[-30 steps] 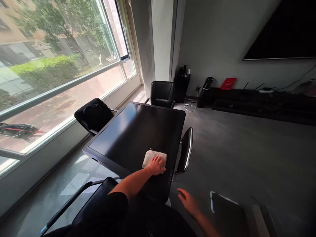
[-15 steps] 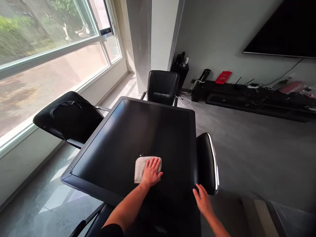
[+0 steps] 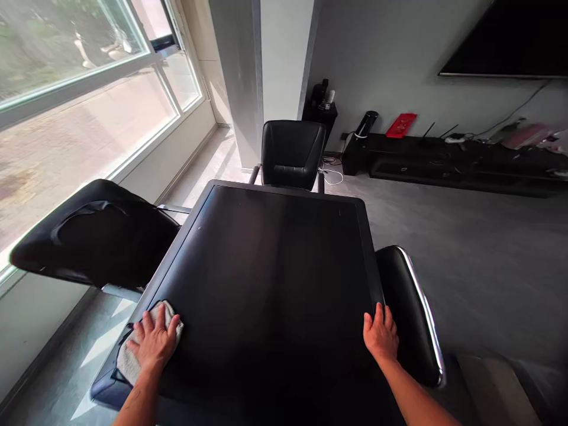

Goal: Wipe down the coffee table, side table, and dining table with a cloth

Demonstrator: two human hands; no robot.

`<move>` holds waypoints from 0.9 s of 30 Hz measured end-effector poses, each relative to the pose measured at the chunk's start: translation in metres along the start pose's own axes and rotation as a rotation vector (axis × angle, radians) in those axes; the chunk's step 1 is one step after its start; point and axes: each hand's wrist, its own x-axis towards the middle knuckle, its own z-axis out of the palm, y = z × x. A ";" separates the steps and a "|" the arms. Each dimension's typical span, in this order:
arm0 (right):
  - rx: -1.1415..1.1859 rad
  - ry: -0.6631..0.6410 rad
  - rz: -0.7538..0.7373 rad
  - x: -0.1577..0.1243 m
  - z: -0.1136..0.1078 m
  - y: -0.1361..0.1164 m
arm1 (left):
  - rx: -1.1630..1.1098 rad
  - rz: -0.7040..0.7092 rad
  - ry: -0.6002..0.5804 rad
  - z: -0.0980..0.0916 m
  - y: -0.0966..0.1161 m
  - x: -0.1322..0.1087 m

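Note:
My left hand (image 3: 155, 340) lies flat with fingers spread on a light grey cloth (image 3: 128, 358). The cloth has a dark edge and is pressed against the near left corner of a black table (image 3: 266, 266), partly over its raised border. My right hand (image 3: 382, 337) rests on the table's right border, thumb on the inner side and fingers stretched toward the far end. Nothing shows in that hand.
Black chairs stand around the table: one at the far end (image 3: 293, 154), one at left (image 3: 97, 236), one with a chrome rim at right (image 3: 410, 313). A low black cabinet (image 3: 444, 165) runs along the wall below a television (image 3: 515, 41). A large window (image 3: 80, 100) is at left.
My left hand and the cloth have moved from the table's middle to its near left corner. My right hand has come onto the right border. The view has shifted slightly.

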 end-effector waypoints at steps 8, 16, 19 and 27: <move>-0.085 0.064 -0.042 -0.002 0.009 0.007 | -0.104 -0.072 0.116 -0.024 0.128 0.128; -0.127 0.104 -0.080 0.002 0.017 0.016 | -0.105 0.467 0.118 -0.050 0.349 0.258; -0.136 0.138 -0.114 0.003 0.023 0.023 | -0.124 0.563 0.101 -0.055 0.434 0.268; -0.134 0.171 -0.195 0.006 0.029 0.041 | -0.164 1.482 -0.062 0.000 0.566 0.070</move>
